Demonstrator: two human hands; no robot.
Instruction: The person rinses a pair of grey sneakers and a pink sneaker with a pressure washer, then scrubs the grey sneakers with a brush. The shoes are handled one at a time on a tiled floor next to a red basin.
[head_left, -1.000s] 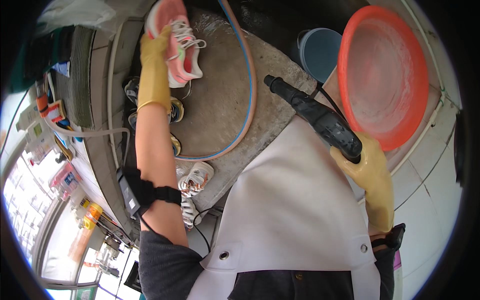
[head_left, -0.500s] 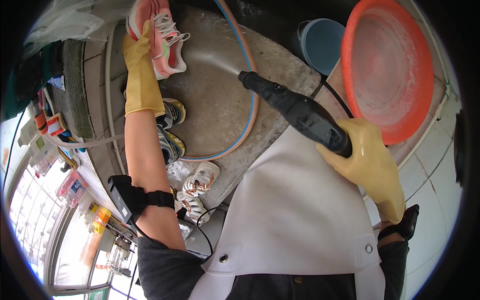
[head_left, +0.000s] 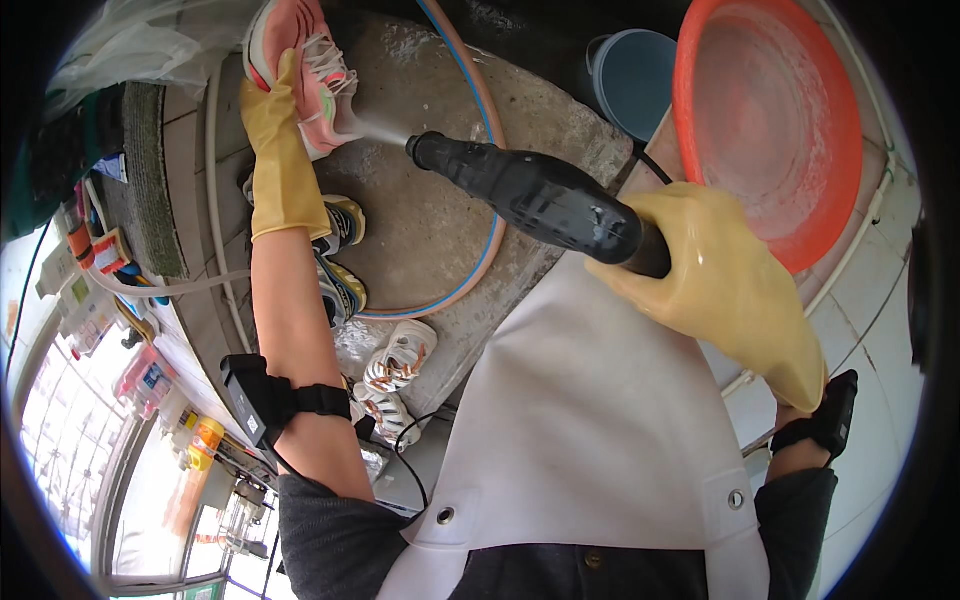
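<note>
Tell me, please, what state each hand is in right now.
Left hand: closed on the pink shoe.
Right hand: closed around the black spray gun, its jet aimed at the shoe.

Swings the long black plastic spray gun (head_left: 530, 190) farther left and flatter than a second ago, nearer to the pink-and-white laced sneaker (head_left: 314, 90). Brings the yellow-rubber-gloved right grip (head_left: 700, 260) forward and leftward. Sends a white spray (head_left: 384, 131), missing a second ago, up to the sneaker's heel end. Holds the sneaker farther left, with the yellow-rubber-gloved left grip (head_left: 274, 112) shifted alike.
</note>
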